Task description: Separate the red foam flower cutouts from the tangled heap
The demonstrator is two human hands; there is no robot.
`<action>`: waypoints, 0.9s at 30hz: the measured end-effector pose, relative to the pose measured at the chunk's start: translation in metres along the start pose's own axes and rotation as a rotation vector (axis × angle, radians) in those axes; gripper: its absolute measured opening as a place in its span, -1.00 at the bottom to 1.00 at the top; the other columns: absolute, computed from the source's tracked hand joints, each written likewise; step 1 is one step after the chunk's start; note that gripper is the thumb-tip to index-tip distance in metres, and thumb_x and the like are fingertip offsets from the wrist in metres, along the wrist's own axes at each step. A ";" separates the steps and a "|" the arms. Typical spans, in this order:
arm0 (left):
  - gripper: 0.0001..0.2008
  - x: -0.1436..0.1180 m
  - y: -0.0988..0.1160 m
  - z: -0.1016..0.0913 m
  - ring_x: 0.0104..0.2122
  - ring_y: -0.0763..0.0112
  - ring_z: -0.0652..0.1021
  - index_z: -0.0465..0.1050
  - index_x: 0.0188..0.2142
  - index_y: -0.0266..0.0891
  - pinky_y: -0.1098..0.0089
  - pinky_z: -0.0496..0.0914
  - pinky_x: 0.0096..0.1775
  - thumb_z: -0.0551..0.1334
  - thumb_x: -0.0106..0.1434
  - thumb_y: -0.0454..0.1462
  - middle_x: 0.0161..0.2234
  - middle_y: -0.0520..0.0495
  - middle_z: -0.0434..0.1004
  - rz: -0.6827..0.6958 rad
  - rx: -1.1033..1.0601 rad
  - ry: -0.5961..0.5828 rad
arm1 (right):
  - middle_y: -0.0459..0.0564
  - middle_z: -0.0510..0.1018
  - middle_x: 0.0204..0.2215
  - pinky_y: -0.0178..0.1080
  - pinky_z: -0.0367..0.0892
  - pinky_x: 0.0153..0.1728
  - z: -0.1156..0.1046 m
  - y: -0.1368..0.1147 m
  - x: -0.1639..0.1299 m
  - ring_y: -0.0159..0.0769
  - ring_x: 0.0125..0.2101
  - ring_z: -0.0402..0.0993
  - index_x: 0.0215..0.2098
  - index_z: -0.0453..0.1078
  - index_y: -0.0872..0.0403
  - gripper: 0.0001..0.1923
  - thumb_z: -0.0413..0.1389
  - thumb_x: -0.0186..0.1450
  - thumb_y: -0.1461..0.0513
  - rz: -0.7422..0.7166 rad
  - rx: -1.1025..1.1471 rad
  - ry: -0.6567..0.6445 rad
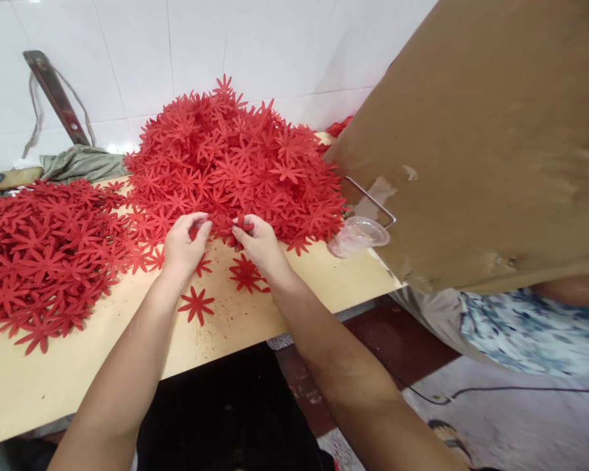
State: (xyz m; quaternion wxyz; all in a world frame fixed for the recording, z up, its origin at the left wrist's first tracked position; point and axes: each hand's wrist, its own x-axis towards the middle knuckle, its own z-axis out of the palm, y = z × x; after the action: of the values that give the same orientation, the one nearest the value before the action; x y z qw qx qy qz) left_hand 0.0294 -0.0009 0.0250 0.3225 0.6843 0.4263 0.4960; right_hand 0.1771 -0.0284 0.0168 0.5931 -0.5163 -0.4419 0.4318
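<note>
Your left hand (184, 242) and right hand (256, 240) both pinch red flower-shaped paper cutouts (224, 227) at the near edge of the big red pile (235, 150) on the pale wooden counter (324, 275).

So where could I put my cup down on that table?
Bare table runs along the near edge, left of the left hand, below the flat spread of flowers. Another bare patch lies between the right hand and the plastic cup. The back is crowded by the big flower heap.
</note>
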 end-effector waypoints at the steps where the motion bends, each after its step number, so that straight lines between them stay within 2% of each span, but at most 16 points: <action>1: -0.78 -0.003 0.004 0.006 -0.24 0.37 0.51 0.46 -0.24 -0.24 0.34 0.37 -0.10 0.22 0.14 -0.19 -0.23 -0.12 0.52 -0.045 -0.066 -0.061 | -0.21 0.37 -0.69 -0.36 0.17 -0.64 0.001 -0.001 -0.002 -0.49 -0.68 0.27 -0.47 0.21 0.06 -0.66 0.23 0.03 0.03 -0.011 0.000 -0.021; 4: -0.74 -0.009 0.012 0.017 -0.31 0.41 0.51 0.43 -0.28 -0.26 0.38 0.38 -0.19 0.29 0.07 -0.16 -0.29 -0.10 0.53 -0.178 -0.243 -0.172 | -0.18 0.36 -0.73 -0.37 0.11 -0.68 0.002 -0.004 -0.007 -0.51 -0.73 0.21 -0.55 0.21 0.06 -0.54 0.22 0.00 -0.11 -0.020 -0.005 -0.041; 9: -0.67 -0.009 0.013 0.022 -0.35 0.48 0.48 0.39 -0.26 -0.25 0.43 0.36 -0.24 0.36 -0.04 -0.24 -0.32 -0.02 0.51 -0.284 -0.442 -0.137 | -0.17 0.32 -0.78 -0.38 0.09 -0.73 0.006 -0.011 -0.011 -0.51 -0.77 0.20 -0.60 0.23 0.08 -0.41 0.15 -0.06 -0.26 0.063 -0.046 -0.042; 12: -0.78 -0.007 0.011 0.021 -0.43 0.51 0.45 0.41 -0.40 -0.27 0.44 0.34 -0.29 0.34 -0.03 -0.22 -0.46 0.04 0.48 -0.298 -0.494 -0.168 | -0.15 0.34 -0.76 -0.38 0.11 -0.73 0.010 -0.011 -0.011 -0.50 -0.76 0.22 -0.58 0.24 0.09 -0.40 0.09 -0.01 -0.28 0.120 -0.041 -0.101; 15: -0.83 -0.005 0.009 0.019 -0.51 0.56 0.40 0.39 -0.49 -0.28 0.47 0.32 -0.35 0.31 0.00 -0.23 -0.56 0.09 0.42 -0.315 -0.510 -0.078 | -0.17 0.35 -0.71 -0.39 0.14 -0.69 0.010 -0.008 -0.013 -0.52 -0.72 0.25 -0.53 0.26 0.09 -0.44 0.08 0.04 -0.24 0.109 -0.020 -0.209; 18: -0.87 -0.002 0.004 0.015 -0.52 0.58 0.41 0.37 -0.50 -0.28 0.49 0.31 -0.36 0.28 0.03 -0.26 -0.57 0.10 0.43 -0.347 -0.535 0.063 | -0.21 0.35 -0.64 -0.41 0.18 -0.61 0.006 -0.004 -0.015 -0.52 -0.64 0.29 -0.46 0.26 0.08 -0.54 0.21 0.01 -0.11 0.057 0.008 -0.280; 21: -0.90 0.002 0.001 0.011 -0.55 0.57 0.41 0.36 -0.49 -0.28 0.49 0.30 -0.39 0.27 0.03 -0.30 -0.59 0.10 0.43 -0.407 -0.541 0.105 | -0.22 0.35 -0.60 -0.39 0.19 -0.56 0.001 -0.003 -0.017 -0.54 -0.60 0.27 -0.45 0.26 0.08 -0.58 0.27 -0.03 -0.03 0.041 -0.002 -0.261; 27: -0.81 -0.001 0.011 0.012 -0.62 0.62 0.30 0.31 -0.55 -0.28 0.51 0.20 -0.51 0.31 0.04 -0.27 -0.65 0.14 0.34 -0.393 -0.370 0.039 | -0.20 0.33 -0.56 -0.36 0.19 -0.54 0.002 -0.012 -0.016 -0.54 -0.59 0.21 -0.44 0.29 0.08 -0.52 0.21 -0.03 -0.13 -0.005 -0.017 -0.139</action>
State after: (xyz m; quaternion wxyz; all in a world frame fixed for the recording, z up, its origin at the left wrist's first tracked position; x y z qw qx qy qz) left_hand 0.0434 -0.0065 0.0306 0.5238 0.5080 0.4592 0.5066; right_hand 0.1725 -0.0447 0.0277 0.5575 -0.4890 -0.4869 0.4615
